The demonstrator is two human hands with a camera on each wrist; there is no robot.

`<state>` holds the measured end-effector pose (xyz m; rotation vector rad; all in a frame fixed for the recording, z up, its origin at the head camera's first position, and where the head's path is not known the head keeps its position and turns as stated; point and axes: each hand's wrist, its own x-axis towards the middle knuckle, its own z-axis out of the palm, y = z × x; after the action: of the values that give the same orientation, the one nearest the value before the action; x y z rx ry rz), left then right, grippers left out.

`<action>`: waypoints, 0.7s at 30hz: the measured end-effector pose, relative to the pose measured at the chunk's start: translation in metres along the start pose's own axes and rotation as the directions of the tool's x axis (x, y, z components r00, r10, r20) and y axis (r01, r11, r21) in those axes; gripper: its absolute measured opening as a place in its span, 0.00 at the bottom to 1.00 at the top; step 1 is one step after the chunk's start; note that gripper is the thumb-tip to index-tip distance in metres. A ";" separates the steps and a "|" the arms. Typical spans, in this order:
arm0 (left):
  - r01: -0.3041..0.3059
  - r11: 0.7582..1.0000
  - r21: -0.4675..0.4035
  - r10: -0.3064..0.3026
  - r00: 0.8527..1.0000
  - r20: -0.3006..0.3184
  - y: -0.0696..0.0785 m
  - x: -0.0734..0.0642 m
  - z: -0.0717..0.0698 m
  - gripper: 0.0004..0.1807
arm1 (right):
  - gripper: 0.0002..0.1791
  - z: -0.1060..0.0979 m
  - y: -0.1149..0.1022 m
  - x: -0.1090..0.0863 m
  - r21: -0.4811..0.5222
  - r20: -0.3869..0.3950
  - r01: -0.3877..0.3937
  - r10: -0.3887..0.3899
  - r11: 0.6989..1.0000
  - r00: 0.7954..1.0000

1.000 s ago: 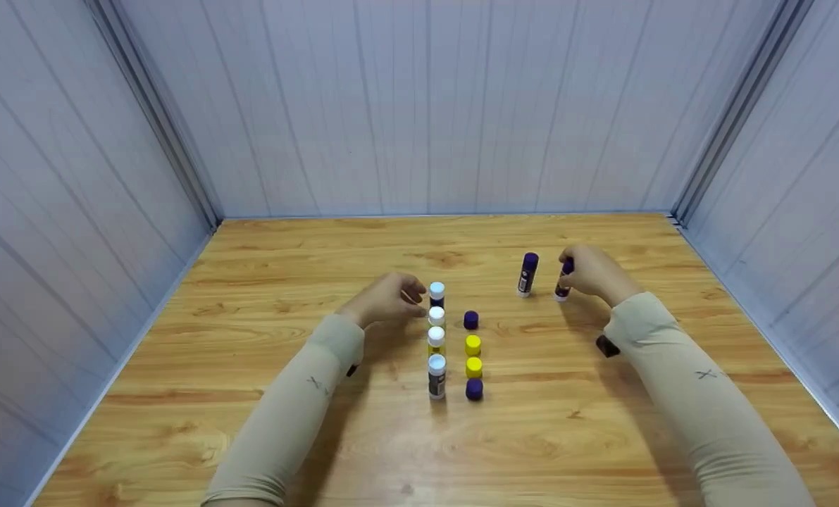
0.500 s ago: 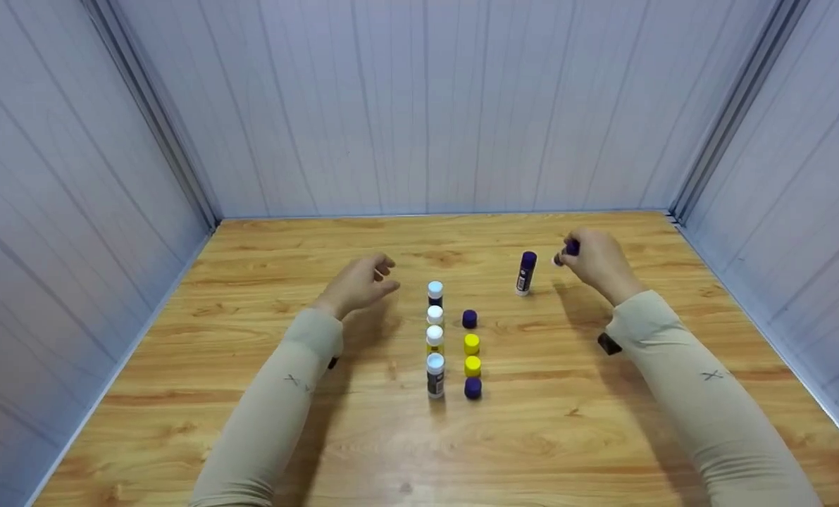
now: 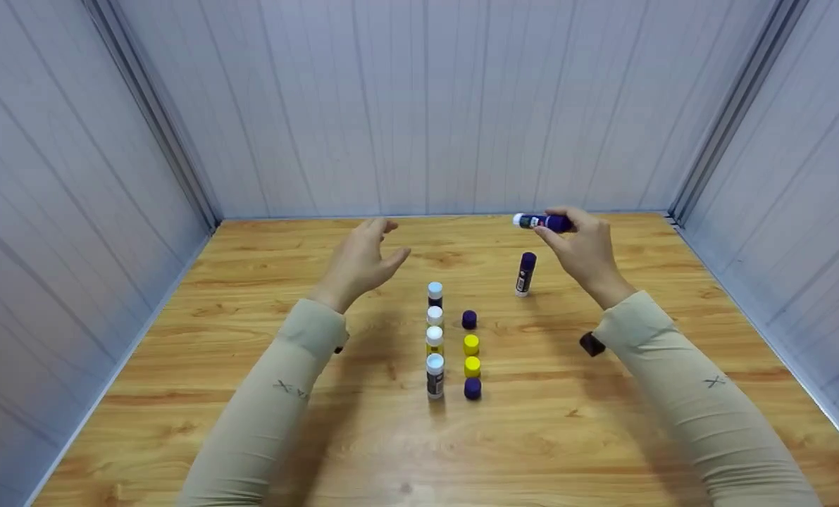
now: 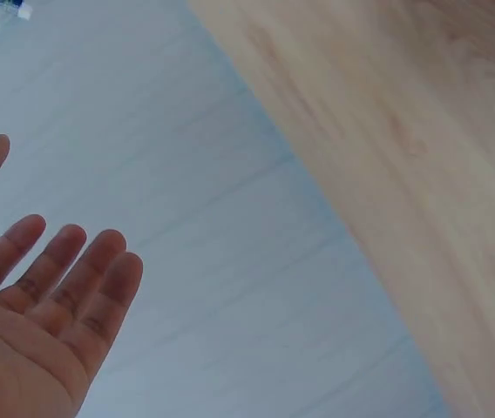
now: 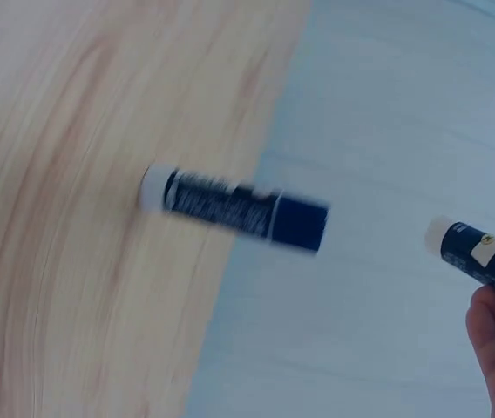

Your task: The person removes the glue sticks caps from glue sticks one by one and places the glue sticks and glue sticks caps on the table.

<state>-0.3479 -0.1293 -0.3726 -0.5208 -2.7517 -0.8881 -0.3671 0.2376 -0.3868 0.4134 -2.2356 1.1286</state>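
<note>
My right hand (image 3: 585,246) grips a glue stick (image 3: 542,222) by its dark purple cap end, in the air near the back wall. The stick lies sideways, its white base pointing left; the right wrist view shows the same glue stick (image 5: 474,251) at the right edge. A second capped glue stick (image 3: 525,274) stands upright on the table, below and left of that hand. My left hand (image 3: 359,264) is raised with nothing in it, fingers extended and thumb apart, as the left wrist view of the hand (image 4: 47,322) confirms. It is behind and left of the row of uncapped glue sticks (image 3: 435,380).
Two purple and two yellow caps, among them a yellow cap (image 3: 471,344) and a purple cap (image 3: 473,389), stand in a line right of the uncapped sticks. White panel walls (image 3: 391,105) border the wooden table (image 3: 250,282) at the back and sides.
My right hand has lifted the glue stick off the table and tipped it sideways. My left hand has drawn away from the row, rising toward the back, and its fingers have spread.
</note>
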 end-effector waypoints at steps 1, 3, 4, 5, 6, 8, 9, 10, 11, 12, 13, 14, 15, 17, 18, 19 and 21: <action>-0.019 0.999 0.026 0.019 1.000 -0.003 0.007 0.000 0.000 0.31 | 0.17 0.001 -0.004 -0.001 0.056 0.002 -0.009 0.009 0.998 1.000; -0.064 0.995 0.078 0.065 0.998 -0.009 0.019 -0.001 0.000 0.31 | 0.17 0.004 -0.013 -0.002 0.180 0.017 -0.028 0.026 0.983 1.000; -0.084 0.991 0.105 0.086 0.996 -0.010 0.025 -0.002 0.001 0.31 | 0.17 0.006 -0.016 -0.004 0.234 0.027 -0.041 0.035 0.971 0.999; -0.106 0.986 0.126 0.108 0.994 -0.011 0.031 -0.002 0.002 0.30 | 0.17 0.008 -0.019 -0.005 0.286 0.040 -0.056 0.047 0.957 0.998; -0.127 0.980 0.153 0.131 0.991 -0.013 0.036 -0.003 0.004 0.30 | 0.17 0.009 -0.022 -0.006 0.323 0.056 -0.072 0.057 0.944 0.997; -0.174 0.963 0.207 0.182 0.983 -0.019 0.045 -0.004 0.008 0.29 | 0.17 0.013 -0.028 -0.010 0.383 0.085 -0.102 0.075 0.918 0.994; -0.196 0.952 0.235 0.207 0.978 -0.023 0.049 -0.004 0.010 0.28 | 0.17 0.014 -0.031 -0.011 0.399 0.099 -0.115 0.082 0.910 0.992; -0.219 0.939 0.264 0.235 0.972 -0.027 0.053 -0.004 0.012 0.27 | 0.16 0.016 -0.033 -0.013 0.417 0.113 -0.129 0.089 0.900 0.990; -0.239 0.925 0.296 0.260 0.965 -0.032 0.057 -0.005 0.014 0.27 | 0.16 0.018 -0.035 -0.015 0.433 0.126 -0.141 0.095 0.891 0.987; -0.256 0.909 0.328 0.283 0.958 -0.037 0.060 -0.005 0.016 0.27 | 0.16 0.020 -0.037 -0.017 0.445 0.138 -0.151 0.099 0.883 0.985; -0.271 0.892 0.361 0.305 0.951 -0.041 0.064 -0.006 0.018 0.27 | 0.16 0.022 -0.040 -0.019 0.463 0.149 -0.162 0.103 0.871 0.983; -0.284 0.875 0.392 0.326 0.944 -0.043 0.067 -0.006 0.020 0.28 | 0.16 0.024 -0.042 -0.021 0.481 0.161 -0.172 0.107 0.860 0.981; -0.294 0.860 0.418 0.342 0.939 -0.045 0.069 -0.006 0.022 0.29 | 0.16 0.026 -0.044 -0.023 0.496 0.172 -0.183 0.110 0.849 0.979; -0.307 0.834 0.459 0.365 0.930 -0.041 0.075 -0.007 0.025 0.30 | 0.16 0.030 -0.048 -0.027 0.527 0.194 -0.209 0.123 0.824 0.973; -0.315 0.821 0.475 0.377 0.925 -0.038 0.077 -0.007 0.027 0.30 | 0.16 0.031 -0.050 -0.029 0.533 0.205 -0.221 0.129 0.817 0.970; -0.323 0.809 0.491 0.388 0.921 -0.033 0.079 -0.008 0.028 0.29 | 0.16 0.033 -0.052 -0.031 0.542 0.215 -0.234 0.135 0.807 0.967; -0.339 0.784 0.521 0.412 0.911 -0.028 0.081 -0.008 0.032 0.27 | 0.16 0.037 -0.055 -0.035 0.551 0.233 -0.251 0.143 0.796 0.962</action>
<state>-0.3111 -0.0509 -0.3582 -0.8204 -2.4663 -0.0849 -0.3251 0.1753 -0.3918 0.5476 -2.0767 1.9699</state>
